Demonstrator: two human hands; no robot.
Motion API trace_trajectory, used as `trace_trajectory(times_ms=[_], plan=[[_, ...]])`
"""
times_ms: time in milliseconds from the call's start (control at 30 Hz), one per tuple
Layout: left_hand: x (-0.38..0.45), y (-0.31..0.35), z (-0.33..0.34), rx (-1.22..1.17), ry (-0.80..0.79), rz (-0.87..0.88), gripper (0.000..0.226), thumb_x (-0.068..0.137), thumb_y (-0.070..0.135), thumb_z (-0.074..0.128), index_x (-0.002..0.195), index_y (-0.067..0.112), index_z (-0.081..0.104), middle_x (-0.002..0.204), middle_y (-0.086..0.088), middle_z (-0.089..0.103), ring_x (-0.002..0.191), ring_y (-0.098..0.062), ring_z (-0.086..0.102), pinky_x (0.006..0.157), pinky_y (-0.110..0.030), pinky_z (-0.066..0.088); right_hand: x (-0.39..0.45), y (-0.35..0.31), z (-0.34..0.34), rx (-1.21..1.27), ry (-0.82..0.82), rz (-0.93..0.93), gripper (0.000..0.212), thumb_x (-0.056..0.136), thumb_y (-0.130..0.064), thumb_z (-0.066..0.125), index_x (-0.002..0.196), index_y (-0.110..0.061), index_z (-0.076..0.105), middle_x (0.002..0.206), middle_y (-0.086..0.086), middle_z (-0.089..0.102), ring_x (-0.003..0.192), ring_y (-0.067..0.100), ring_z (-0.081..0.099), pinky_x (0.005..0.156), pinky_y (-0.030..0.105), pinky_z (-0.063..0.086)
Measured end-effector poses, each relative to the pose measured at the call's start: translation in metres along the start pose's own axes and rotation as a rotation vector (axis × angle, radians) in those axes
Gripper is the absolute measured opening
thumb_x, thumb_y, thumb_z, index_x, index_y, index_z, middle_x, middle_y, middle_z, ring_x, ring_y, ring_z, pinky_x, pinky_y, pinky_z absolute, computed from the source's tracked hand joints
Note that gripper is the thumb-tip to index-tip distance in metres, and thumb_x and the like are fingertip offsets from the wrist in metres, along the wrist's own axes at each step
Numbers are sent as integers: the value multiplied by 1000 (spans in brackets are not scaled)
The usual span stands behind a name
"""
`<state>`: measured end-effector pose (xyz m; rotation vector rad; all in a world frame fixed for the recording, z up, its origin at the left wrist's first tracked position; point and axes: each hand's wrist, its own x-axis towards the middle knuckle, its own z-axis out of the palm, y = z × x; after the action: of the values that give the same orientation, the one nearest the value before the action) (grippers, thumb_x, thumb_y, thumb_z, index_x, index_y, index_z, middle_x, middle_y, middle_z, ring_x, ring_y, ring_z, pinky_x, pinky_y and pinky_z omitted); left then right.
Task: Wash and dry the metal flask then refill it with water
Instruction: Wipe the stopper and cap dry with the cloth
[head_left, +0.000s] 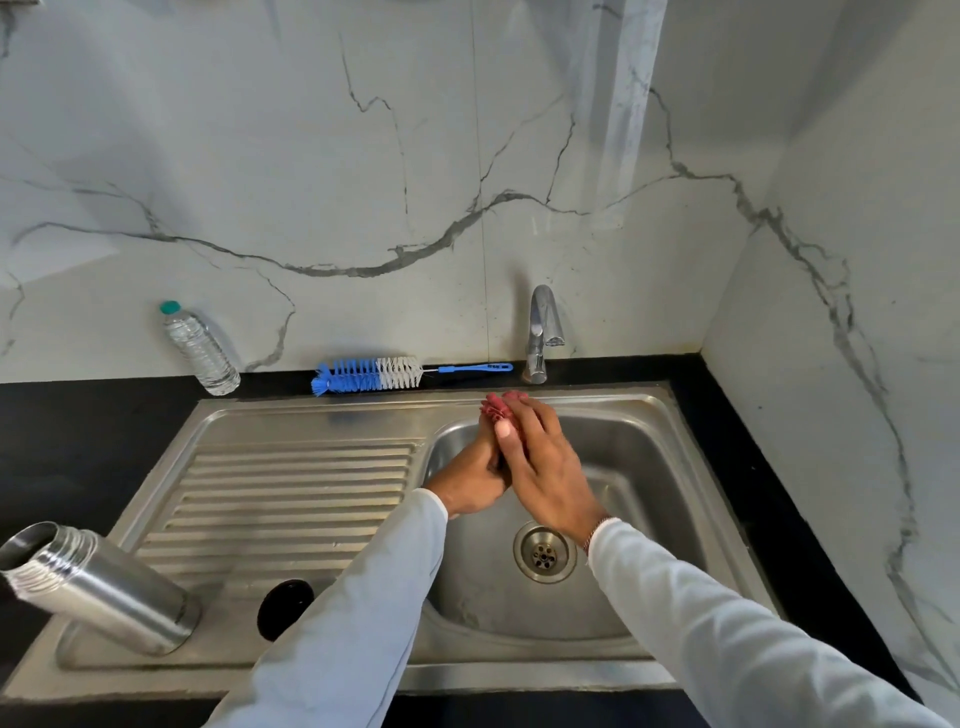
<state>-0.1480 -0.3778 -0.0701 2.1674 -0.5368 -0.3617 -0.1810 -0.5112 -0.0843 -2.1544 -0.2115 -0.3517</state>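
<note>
The metal flask (98, 587) stands uncapped on the sink's drainboard (291, 499) at the near left. Its black cap (284, 609) lies beside it on the drainboard. Over the sink basin (639, 467), my left hand (475, 480) and my right hand (545, 462) are pressed together around a small red cloth (496, 408), whose end sticks out past the fingertips. The hands are below and in front of the tap (543, 332). No water stream is visible.
A blue and white bottle brush (374, 373) lies along the back edge of the sink. A clear plastic water bottle (200, 349) with a green cap stands on the black counter (78, 415) at the back left. The drain (544, 553) sits in the basin.
</note>
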Motion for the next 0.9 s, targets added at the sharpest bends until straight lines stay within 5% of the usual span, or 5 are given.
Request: trace_trajectory(times_ms=[133,267,400,700,900], plan=[[2,5,0,65,-24,56,70,102,4,56,154,4,10,131,-2,46,126,-16,50,86,-2,42,18,-13,-10,125,13,244,39,105,-52,35,126,-33,62,114,-7,66,107,11,59,98,34,49],[-2,3,10,230,-37,69,46,101,5,54,134,3,23,124,-6,47,118,-21,56,81,-14,44,20,-6,-6,461,14,663,39,96,-60,52,117,-30,64,112,6,71,100,23,69,76,45,63],[1,-4,17,220,122,95,32,103,13,55,119,5,28,118,-10,47,109,-22,56,79,-13,38,11,3,-15,846,9,971,50,99,-59,50,119,-15,63,111,18,72,100,32,71,82,47,61],[6,9,25,-190,110,-123,45,94,31,72,119,18,38,114,2,57,100,-9,58,80,-17,47,-32,27,-55,981,39,928,43,94,-30,69,124,-1,59,113,23,72,108,35,70,96,54,55],[4,6,51,-369,10,-184,44,82,27,84,112,24,52,112,-2,67,104,-19,68,98,-45,57,-56,47,-69,891,246,1055,55,93,-53,63,121,-6,61,106,19,75,100,33,73,95,52,55]])
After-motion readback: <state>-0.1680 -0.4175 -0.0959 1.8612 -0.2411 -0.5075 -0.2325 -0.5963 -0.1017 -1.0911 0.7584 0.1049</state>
